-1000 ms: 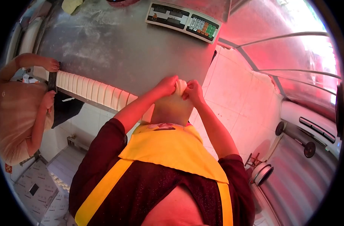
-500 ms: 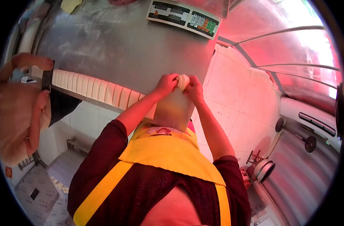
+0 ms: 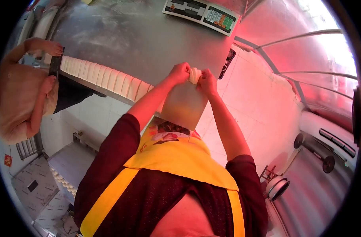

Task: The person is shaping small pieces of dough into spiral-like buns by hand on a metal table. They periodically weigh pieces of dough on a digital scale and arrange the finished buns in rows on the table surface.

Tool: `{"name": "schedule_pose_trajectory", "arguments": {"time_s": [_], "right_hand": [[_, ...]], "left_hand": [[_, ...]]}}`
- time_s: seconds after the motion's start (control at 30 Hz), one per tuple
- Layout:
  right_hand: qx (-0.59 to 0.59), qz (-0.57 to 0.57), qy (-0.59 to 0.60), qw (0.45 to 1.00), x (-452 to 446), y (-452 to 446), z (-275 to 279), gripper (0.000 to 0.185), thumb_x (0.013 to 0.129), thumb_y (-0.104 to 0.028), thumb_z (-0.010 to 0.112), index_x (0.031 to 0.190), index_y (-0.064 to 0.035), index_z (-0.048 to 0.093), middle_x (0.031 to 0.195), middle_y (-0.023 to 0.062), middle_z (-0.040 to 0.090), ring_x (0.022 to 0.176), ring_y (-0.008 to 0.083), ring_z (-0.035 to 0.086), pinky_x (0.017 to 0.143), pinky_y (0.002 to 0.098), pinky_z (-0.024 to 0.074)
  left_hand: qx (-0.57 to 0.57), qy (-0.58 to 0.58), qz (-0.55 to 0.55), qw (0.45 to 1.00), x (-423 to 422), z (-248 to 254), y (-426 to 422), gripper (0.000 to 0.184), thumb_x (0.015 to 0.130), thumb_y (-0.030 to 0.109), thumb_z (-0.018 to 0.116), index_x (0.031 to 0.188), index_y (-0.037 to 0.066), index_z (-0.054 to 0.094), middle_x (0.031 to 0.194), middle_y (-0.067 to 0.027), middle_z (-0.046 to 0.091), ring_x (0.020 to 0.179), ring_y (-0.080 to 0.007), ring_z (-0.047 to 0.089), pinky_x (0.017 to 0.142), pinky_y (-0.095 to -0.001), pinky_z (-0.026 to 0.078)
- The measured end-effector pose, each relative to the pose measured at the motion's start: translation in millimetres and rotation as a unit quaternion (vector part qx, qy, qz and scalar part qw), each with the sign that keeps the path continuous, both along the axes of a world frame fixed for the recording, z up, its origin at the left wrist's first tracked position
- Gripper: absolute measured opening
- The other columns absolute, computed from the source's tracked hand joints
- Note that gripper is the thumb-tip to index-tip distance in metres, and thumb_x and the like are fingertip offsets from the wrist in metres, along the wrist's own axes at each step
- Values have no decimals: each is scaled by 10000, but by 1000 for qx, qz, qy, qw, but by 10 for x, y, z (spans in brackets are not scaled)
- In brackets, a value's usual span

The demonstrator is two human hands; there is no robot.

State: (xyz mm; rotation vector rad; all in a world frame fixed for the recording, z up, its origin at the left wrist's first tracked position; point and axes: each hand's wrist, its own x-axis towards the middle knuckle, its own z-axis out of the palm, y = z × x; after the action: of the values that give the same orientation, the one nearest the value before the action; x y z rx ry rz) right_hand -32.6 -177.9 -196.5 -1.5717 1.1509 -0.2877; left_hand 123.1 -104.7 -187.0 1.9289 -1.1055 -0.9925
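Observation:
Between my two hands is a small piece of pale dough with folds across it. It is held up over the near right corner of the metal table. My left hand has its fingers closed on the dough's left end. Pinching the opposite end is my right hand. A row of cut dough slices runs along the table's near edge, passing partly behind my left forearm.
At the left, a co-worker grips a dark flat blade with both hands at the row's far end. A digital scale sits at the back right of the metal table. Tiled floor lies to the right.
My view has shifted slightly, so the table and scale sit higher in it. Both hands still hold the dough, whose folds now look more marked. The co-worker keeps hold of the blade.

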Motion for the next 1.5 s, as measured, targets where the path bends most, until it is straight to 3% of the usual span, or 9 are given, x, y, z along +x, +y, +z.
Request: {"name": "schedule_pose_trajectory", "arguments": {"time_s": [0.07, 0.37, 0.53, 0.63, 0.73, 0.87, 1.07, 1.23, 1.5], "right_hand": [[-3, -8, -1, 1000, 12, -40, 31, 216, 775, -34, 637, 934, -17, 491, 672, 85, 572, 498, 166, 571, 403, 304, 454], [-92, -17, 18, 995, 21, 61, 61, 215, 768, -63, 632, 870, -49, 443, 642, 108, 560, 495, 265, 589, 447, 374, 461], [-144, -2, 12, 989, 1, 62, 28, 227, 782, -83, 636, 891, -52, 439, 640, 117, 554, 501, 275, 584, 444, 383, 457], [66, -74, -7, 995, -20, 55, 63, 249, 788, -124, 648, 901, -52, 438, 655, 149, 566, 534, 317, 585, 482, 415, 461], [-118, -27, 117, 986, -1, -2, -60, 242, 776, -71, 652, 925, -32, 465, 652, 116, 561, 454, 203, 550, 386, 343, 420], [-132, -29, 100, 986, -44, 31, -270, 214, 768, -79, 659, 893, -28, 493, 596, 105, 554, 447, 203, 557, 386, 351, 420], [-158, -13, 107, 981, 1, -121, -190, 188, 734, -135, 701, 802, -26, 563, 595, 110, 581, 471, 206, 574, 427, 342, 453], [-159, -62, 147, 974, 225, -636, 50, 213, 738, -189, 692, 832, -27, 592, 680, 140, 646, 605, 224, 643, 544, 348, 496], [-171, -63, 205, 962, 430, -867, 131, 186, 808, -212, 615, 910, -69, 555, 786, 172, 643, 776, 372, 630, 677, 431, 486]], "left_hand": [[109, 94, -23, 989, 108, 32, -118, 132, 753, 68, 602, 846, 39, 512, 713, -136, 633, 539, -265, 626, 532, -374, 494], [129, 185, -64, 972, 169, 143, -170, 150, 739, -10, 554, 865, 22, 480, 697, -108, 589, 497, -198, 600, 457, -337, 472], [104, 54, -72, 991, 83, 125, -140, 137, 757, 6, 561, 865, 25, 480, 668, -131, 602, 487, -208, 605, 465, -349, 480], [111, 28, -62, 992, 102, 162, -169, 134, 762, 23, 563, 859, 27, 471, 644, -144, 598, 478, -225, 604, 460, -358, 478], [126, 48, -69, 988, 106, 210, -182, 136, 775, 56, 562, 856, 27, 457, 637, -151, 592, 484, -241, 611, 459, -366, 478], [118, 42, -95, 988, 144, 194, -179, 155, 795, 99, 571, 854, 31, 445, 628, -150, 584, 467, -239, 607, 445, -366, 476], [165, 78, -117, 976, 149, 362, -296, 187, 784, 144, 589, 882, 25, 484, 753, -201, 616, 686, -347, 625, 611, -427, 491], [-39, -44, -117, 991, 435, 74, -900, 170, 758, 172, 623, 885, 70, 572, 835, -173, 637, 776, -360, 617, 678, -438, 483], [33, -125, -158, 979, 470, -32, -1290, 244, 768, 161, 609, 944, 23, 511, 884, -238, 635, 864, -409, 613, 738, -481, 495]]}}
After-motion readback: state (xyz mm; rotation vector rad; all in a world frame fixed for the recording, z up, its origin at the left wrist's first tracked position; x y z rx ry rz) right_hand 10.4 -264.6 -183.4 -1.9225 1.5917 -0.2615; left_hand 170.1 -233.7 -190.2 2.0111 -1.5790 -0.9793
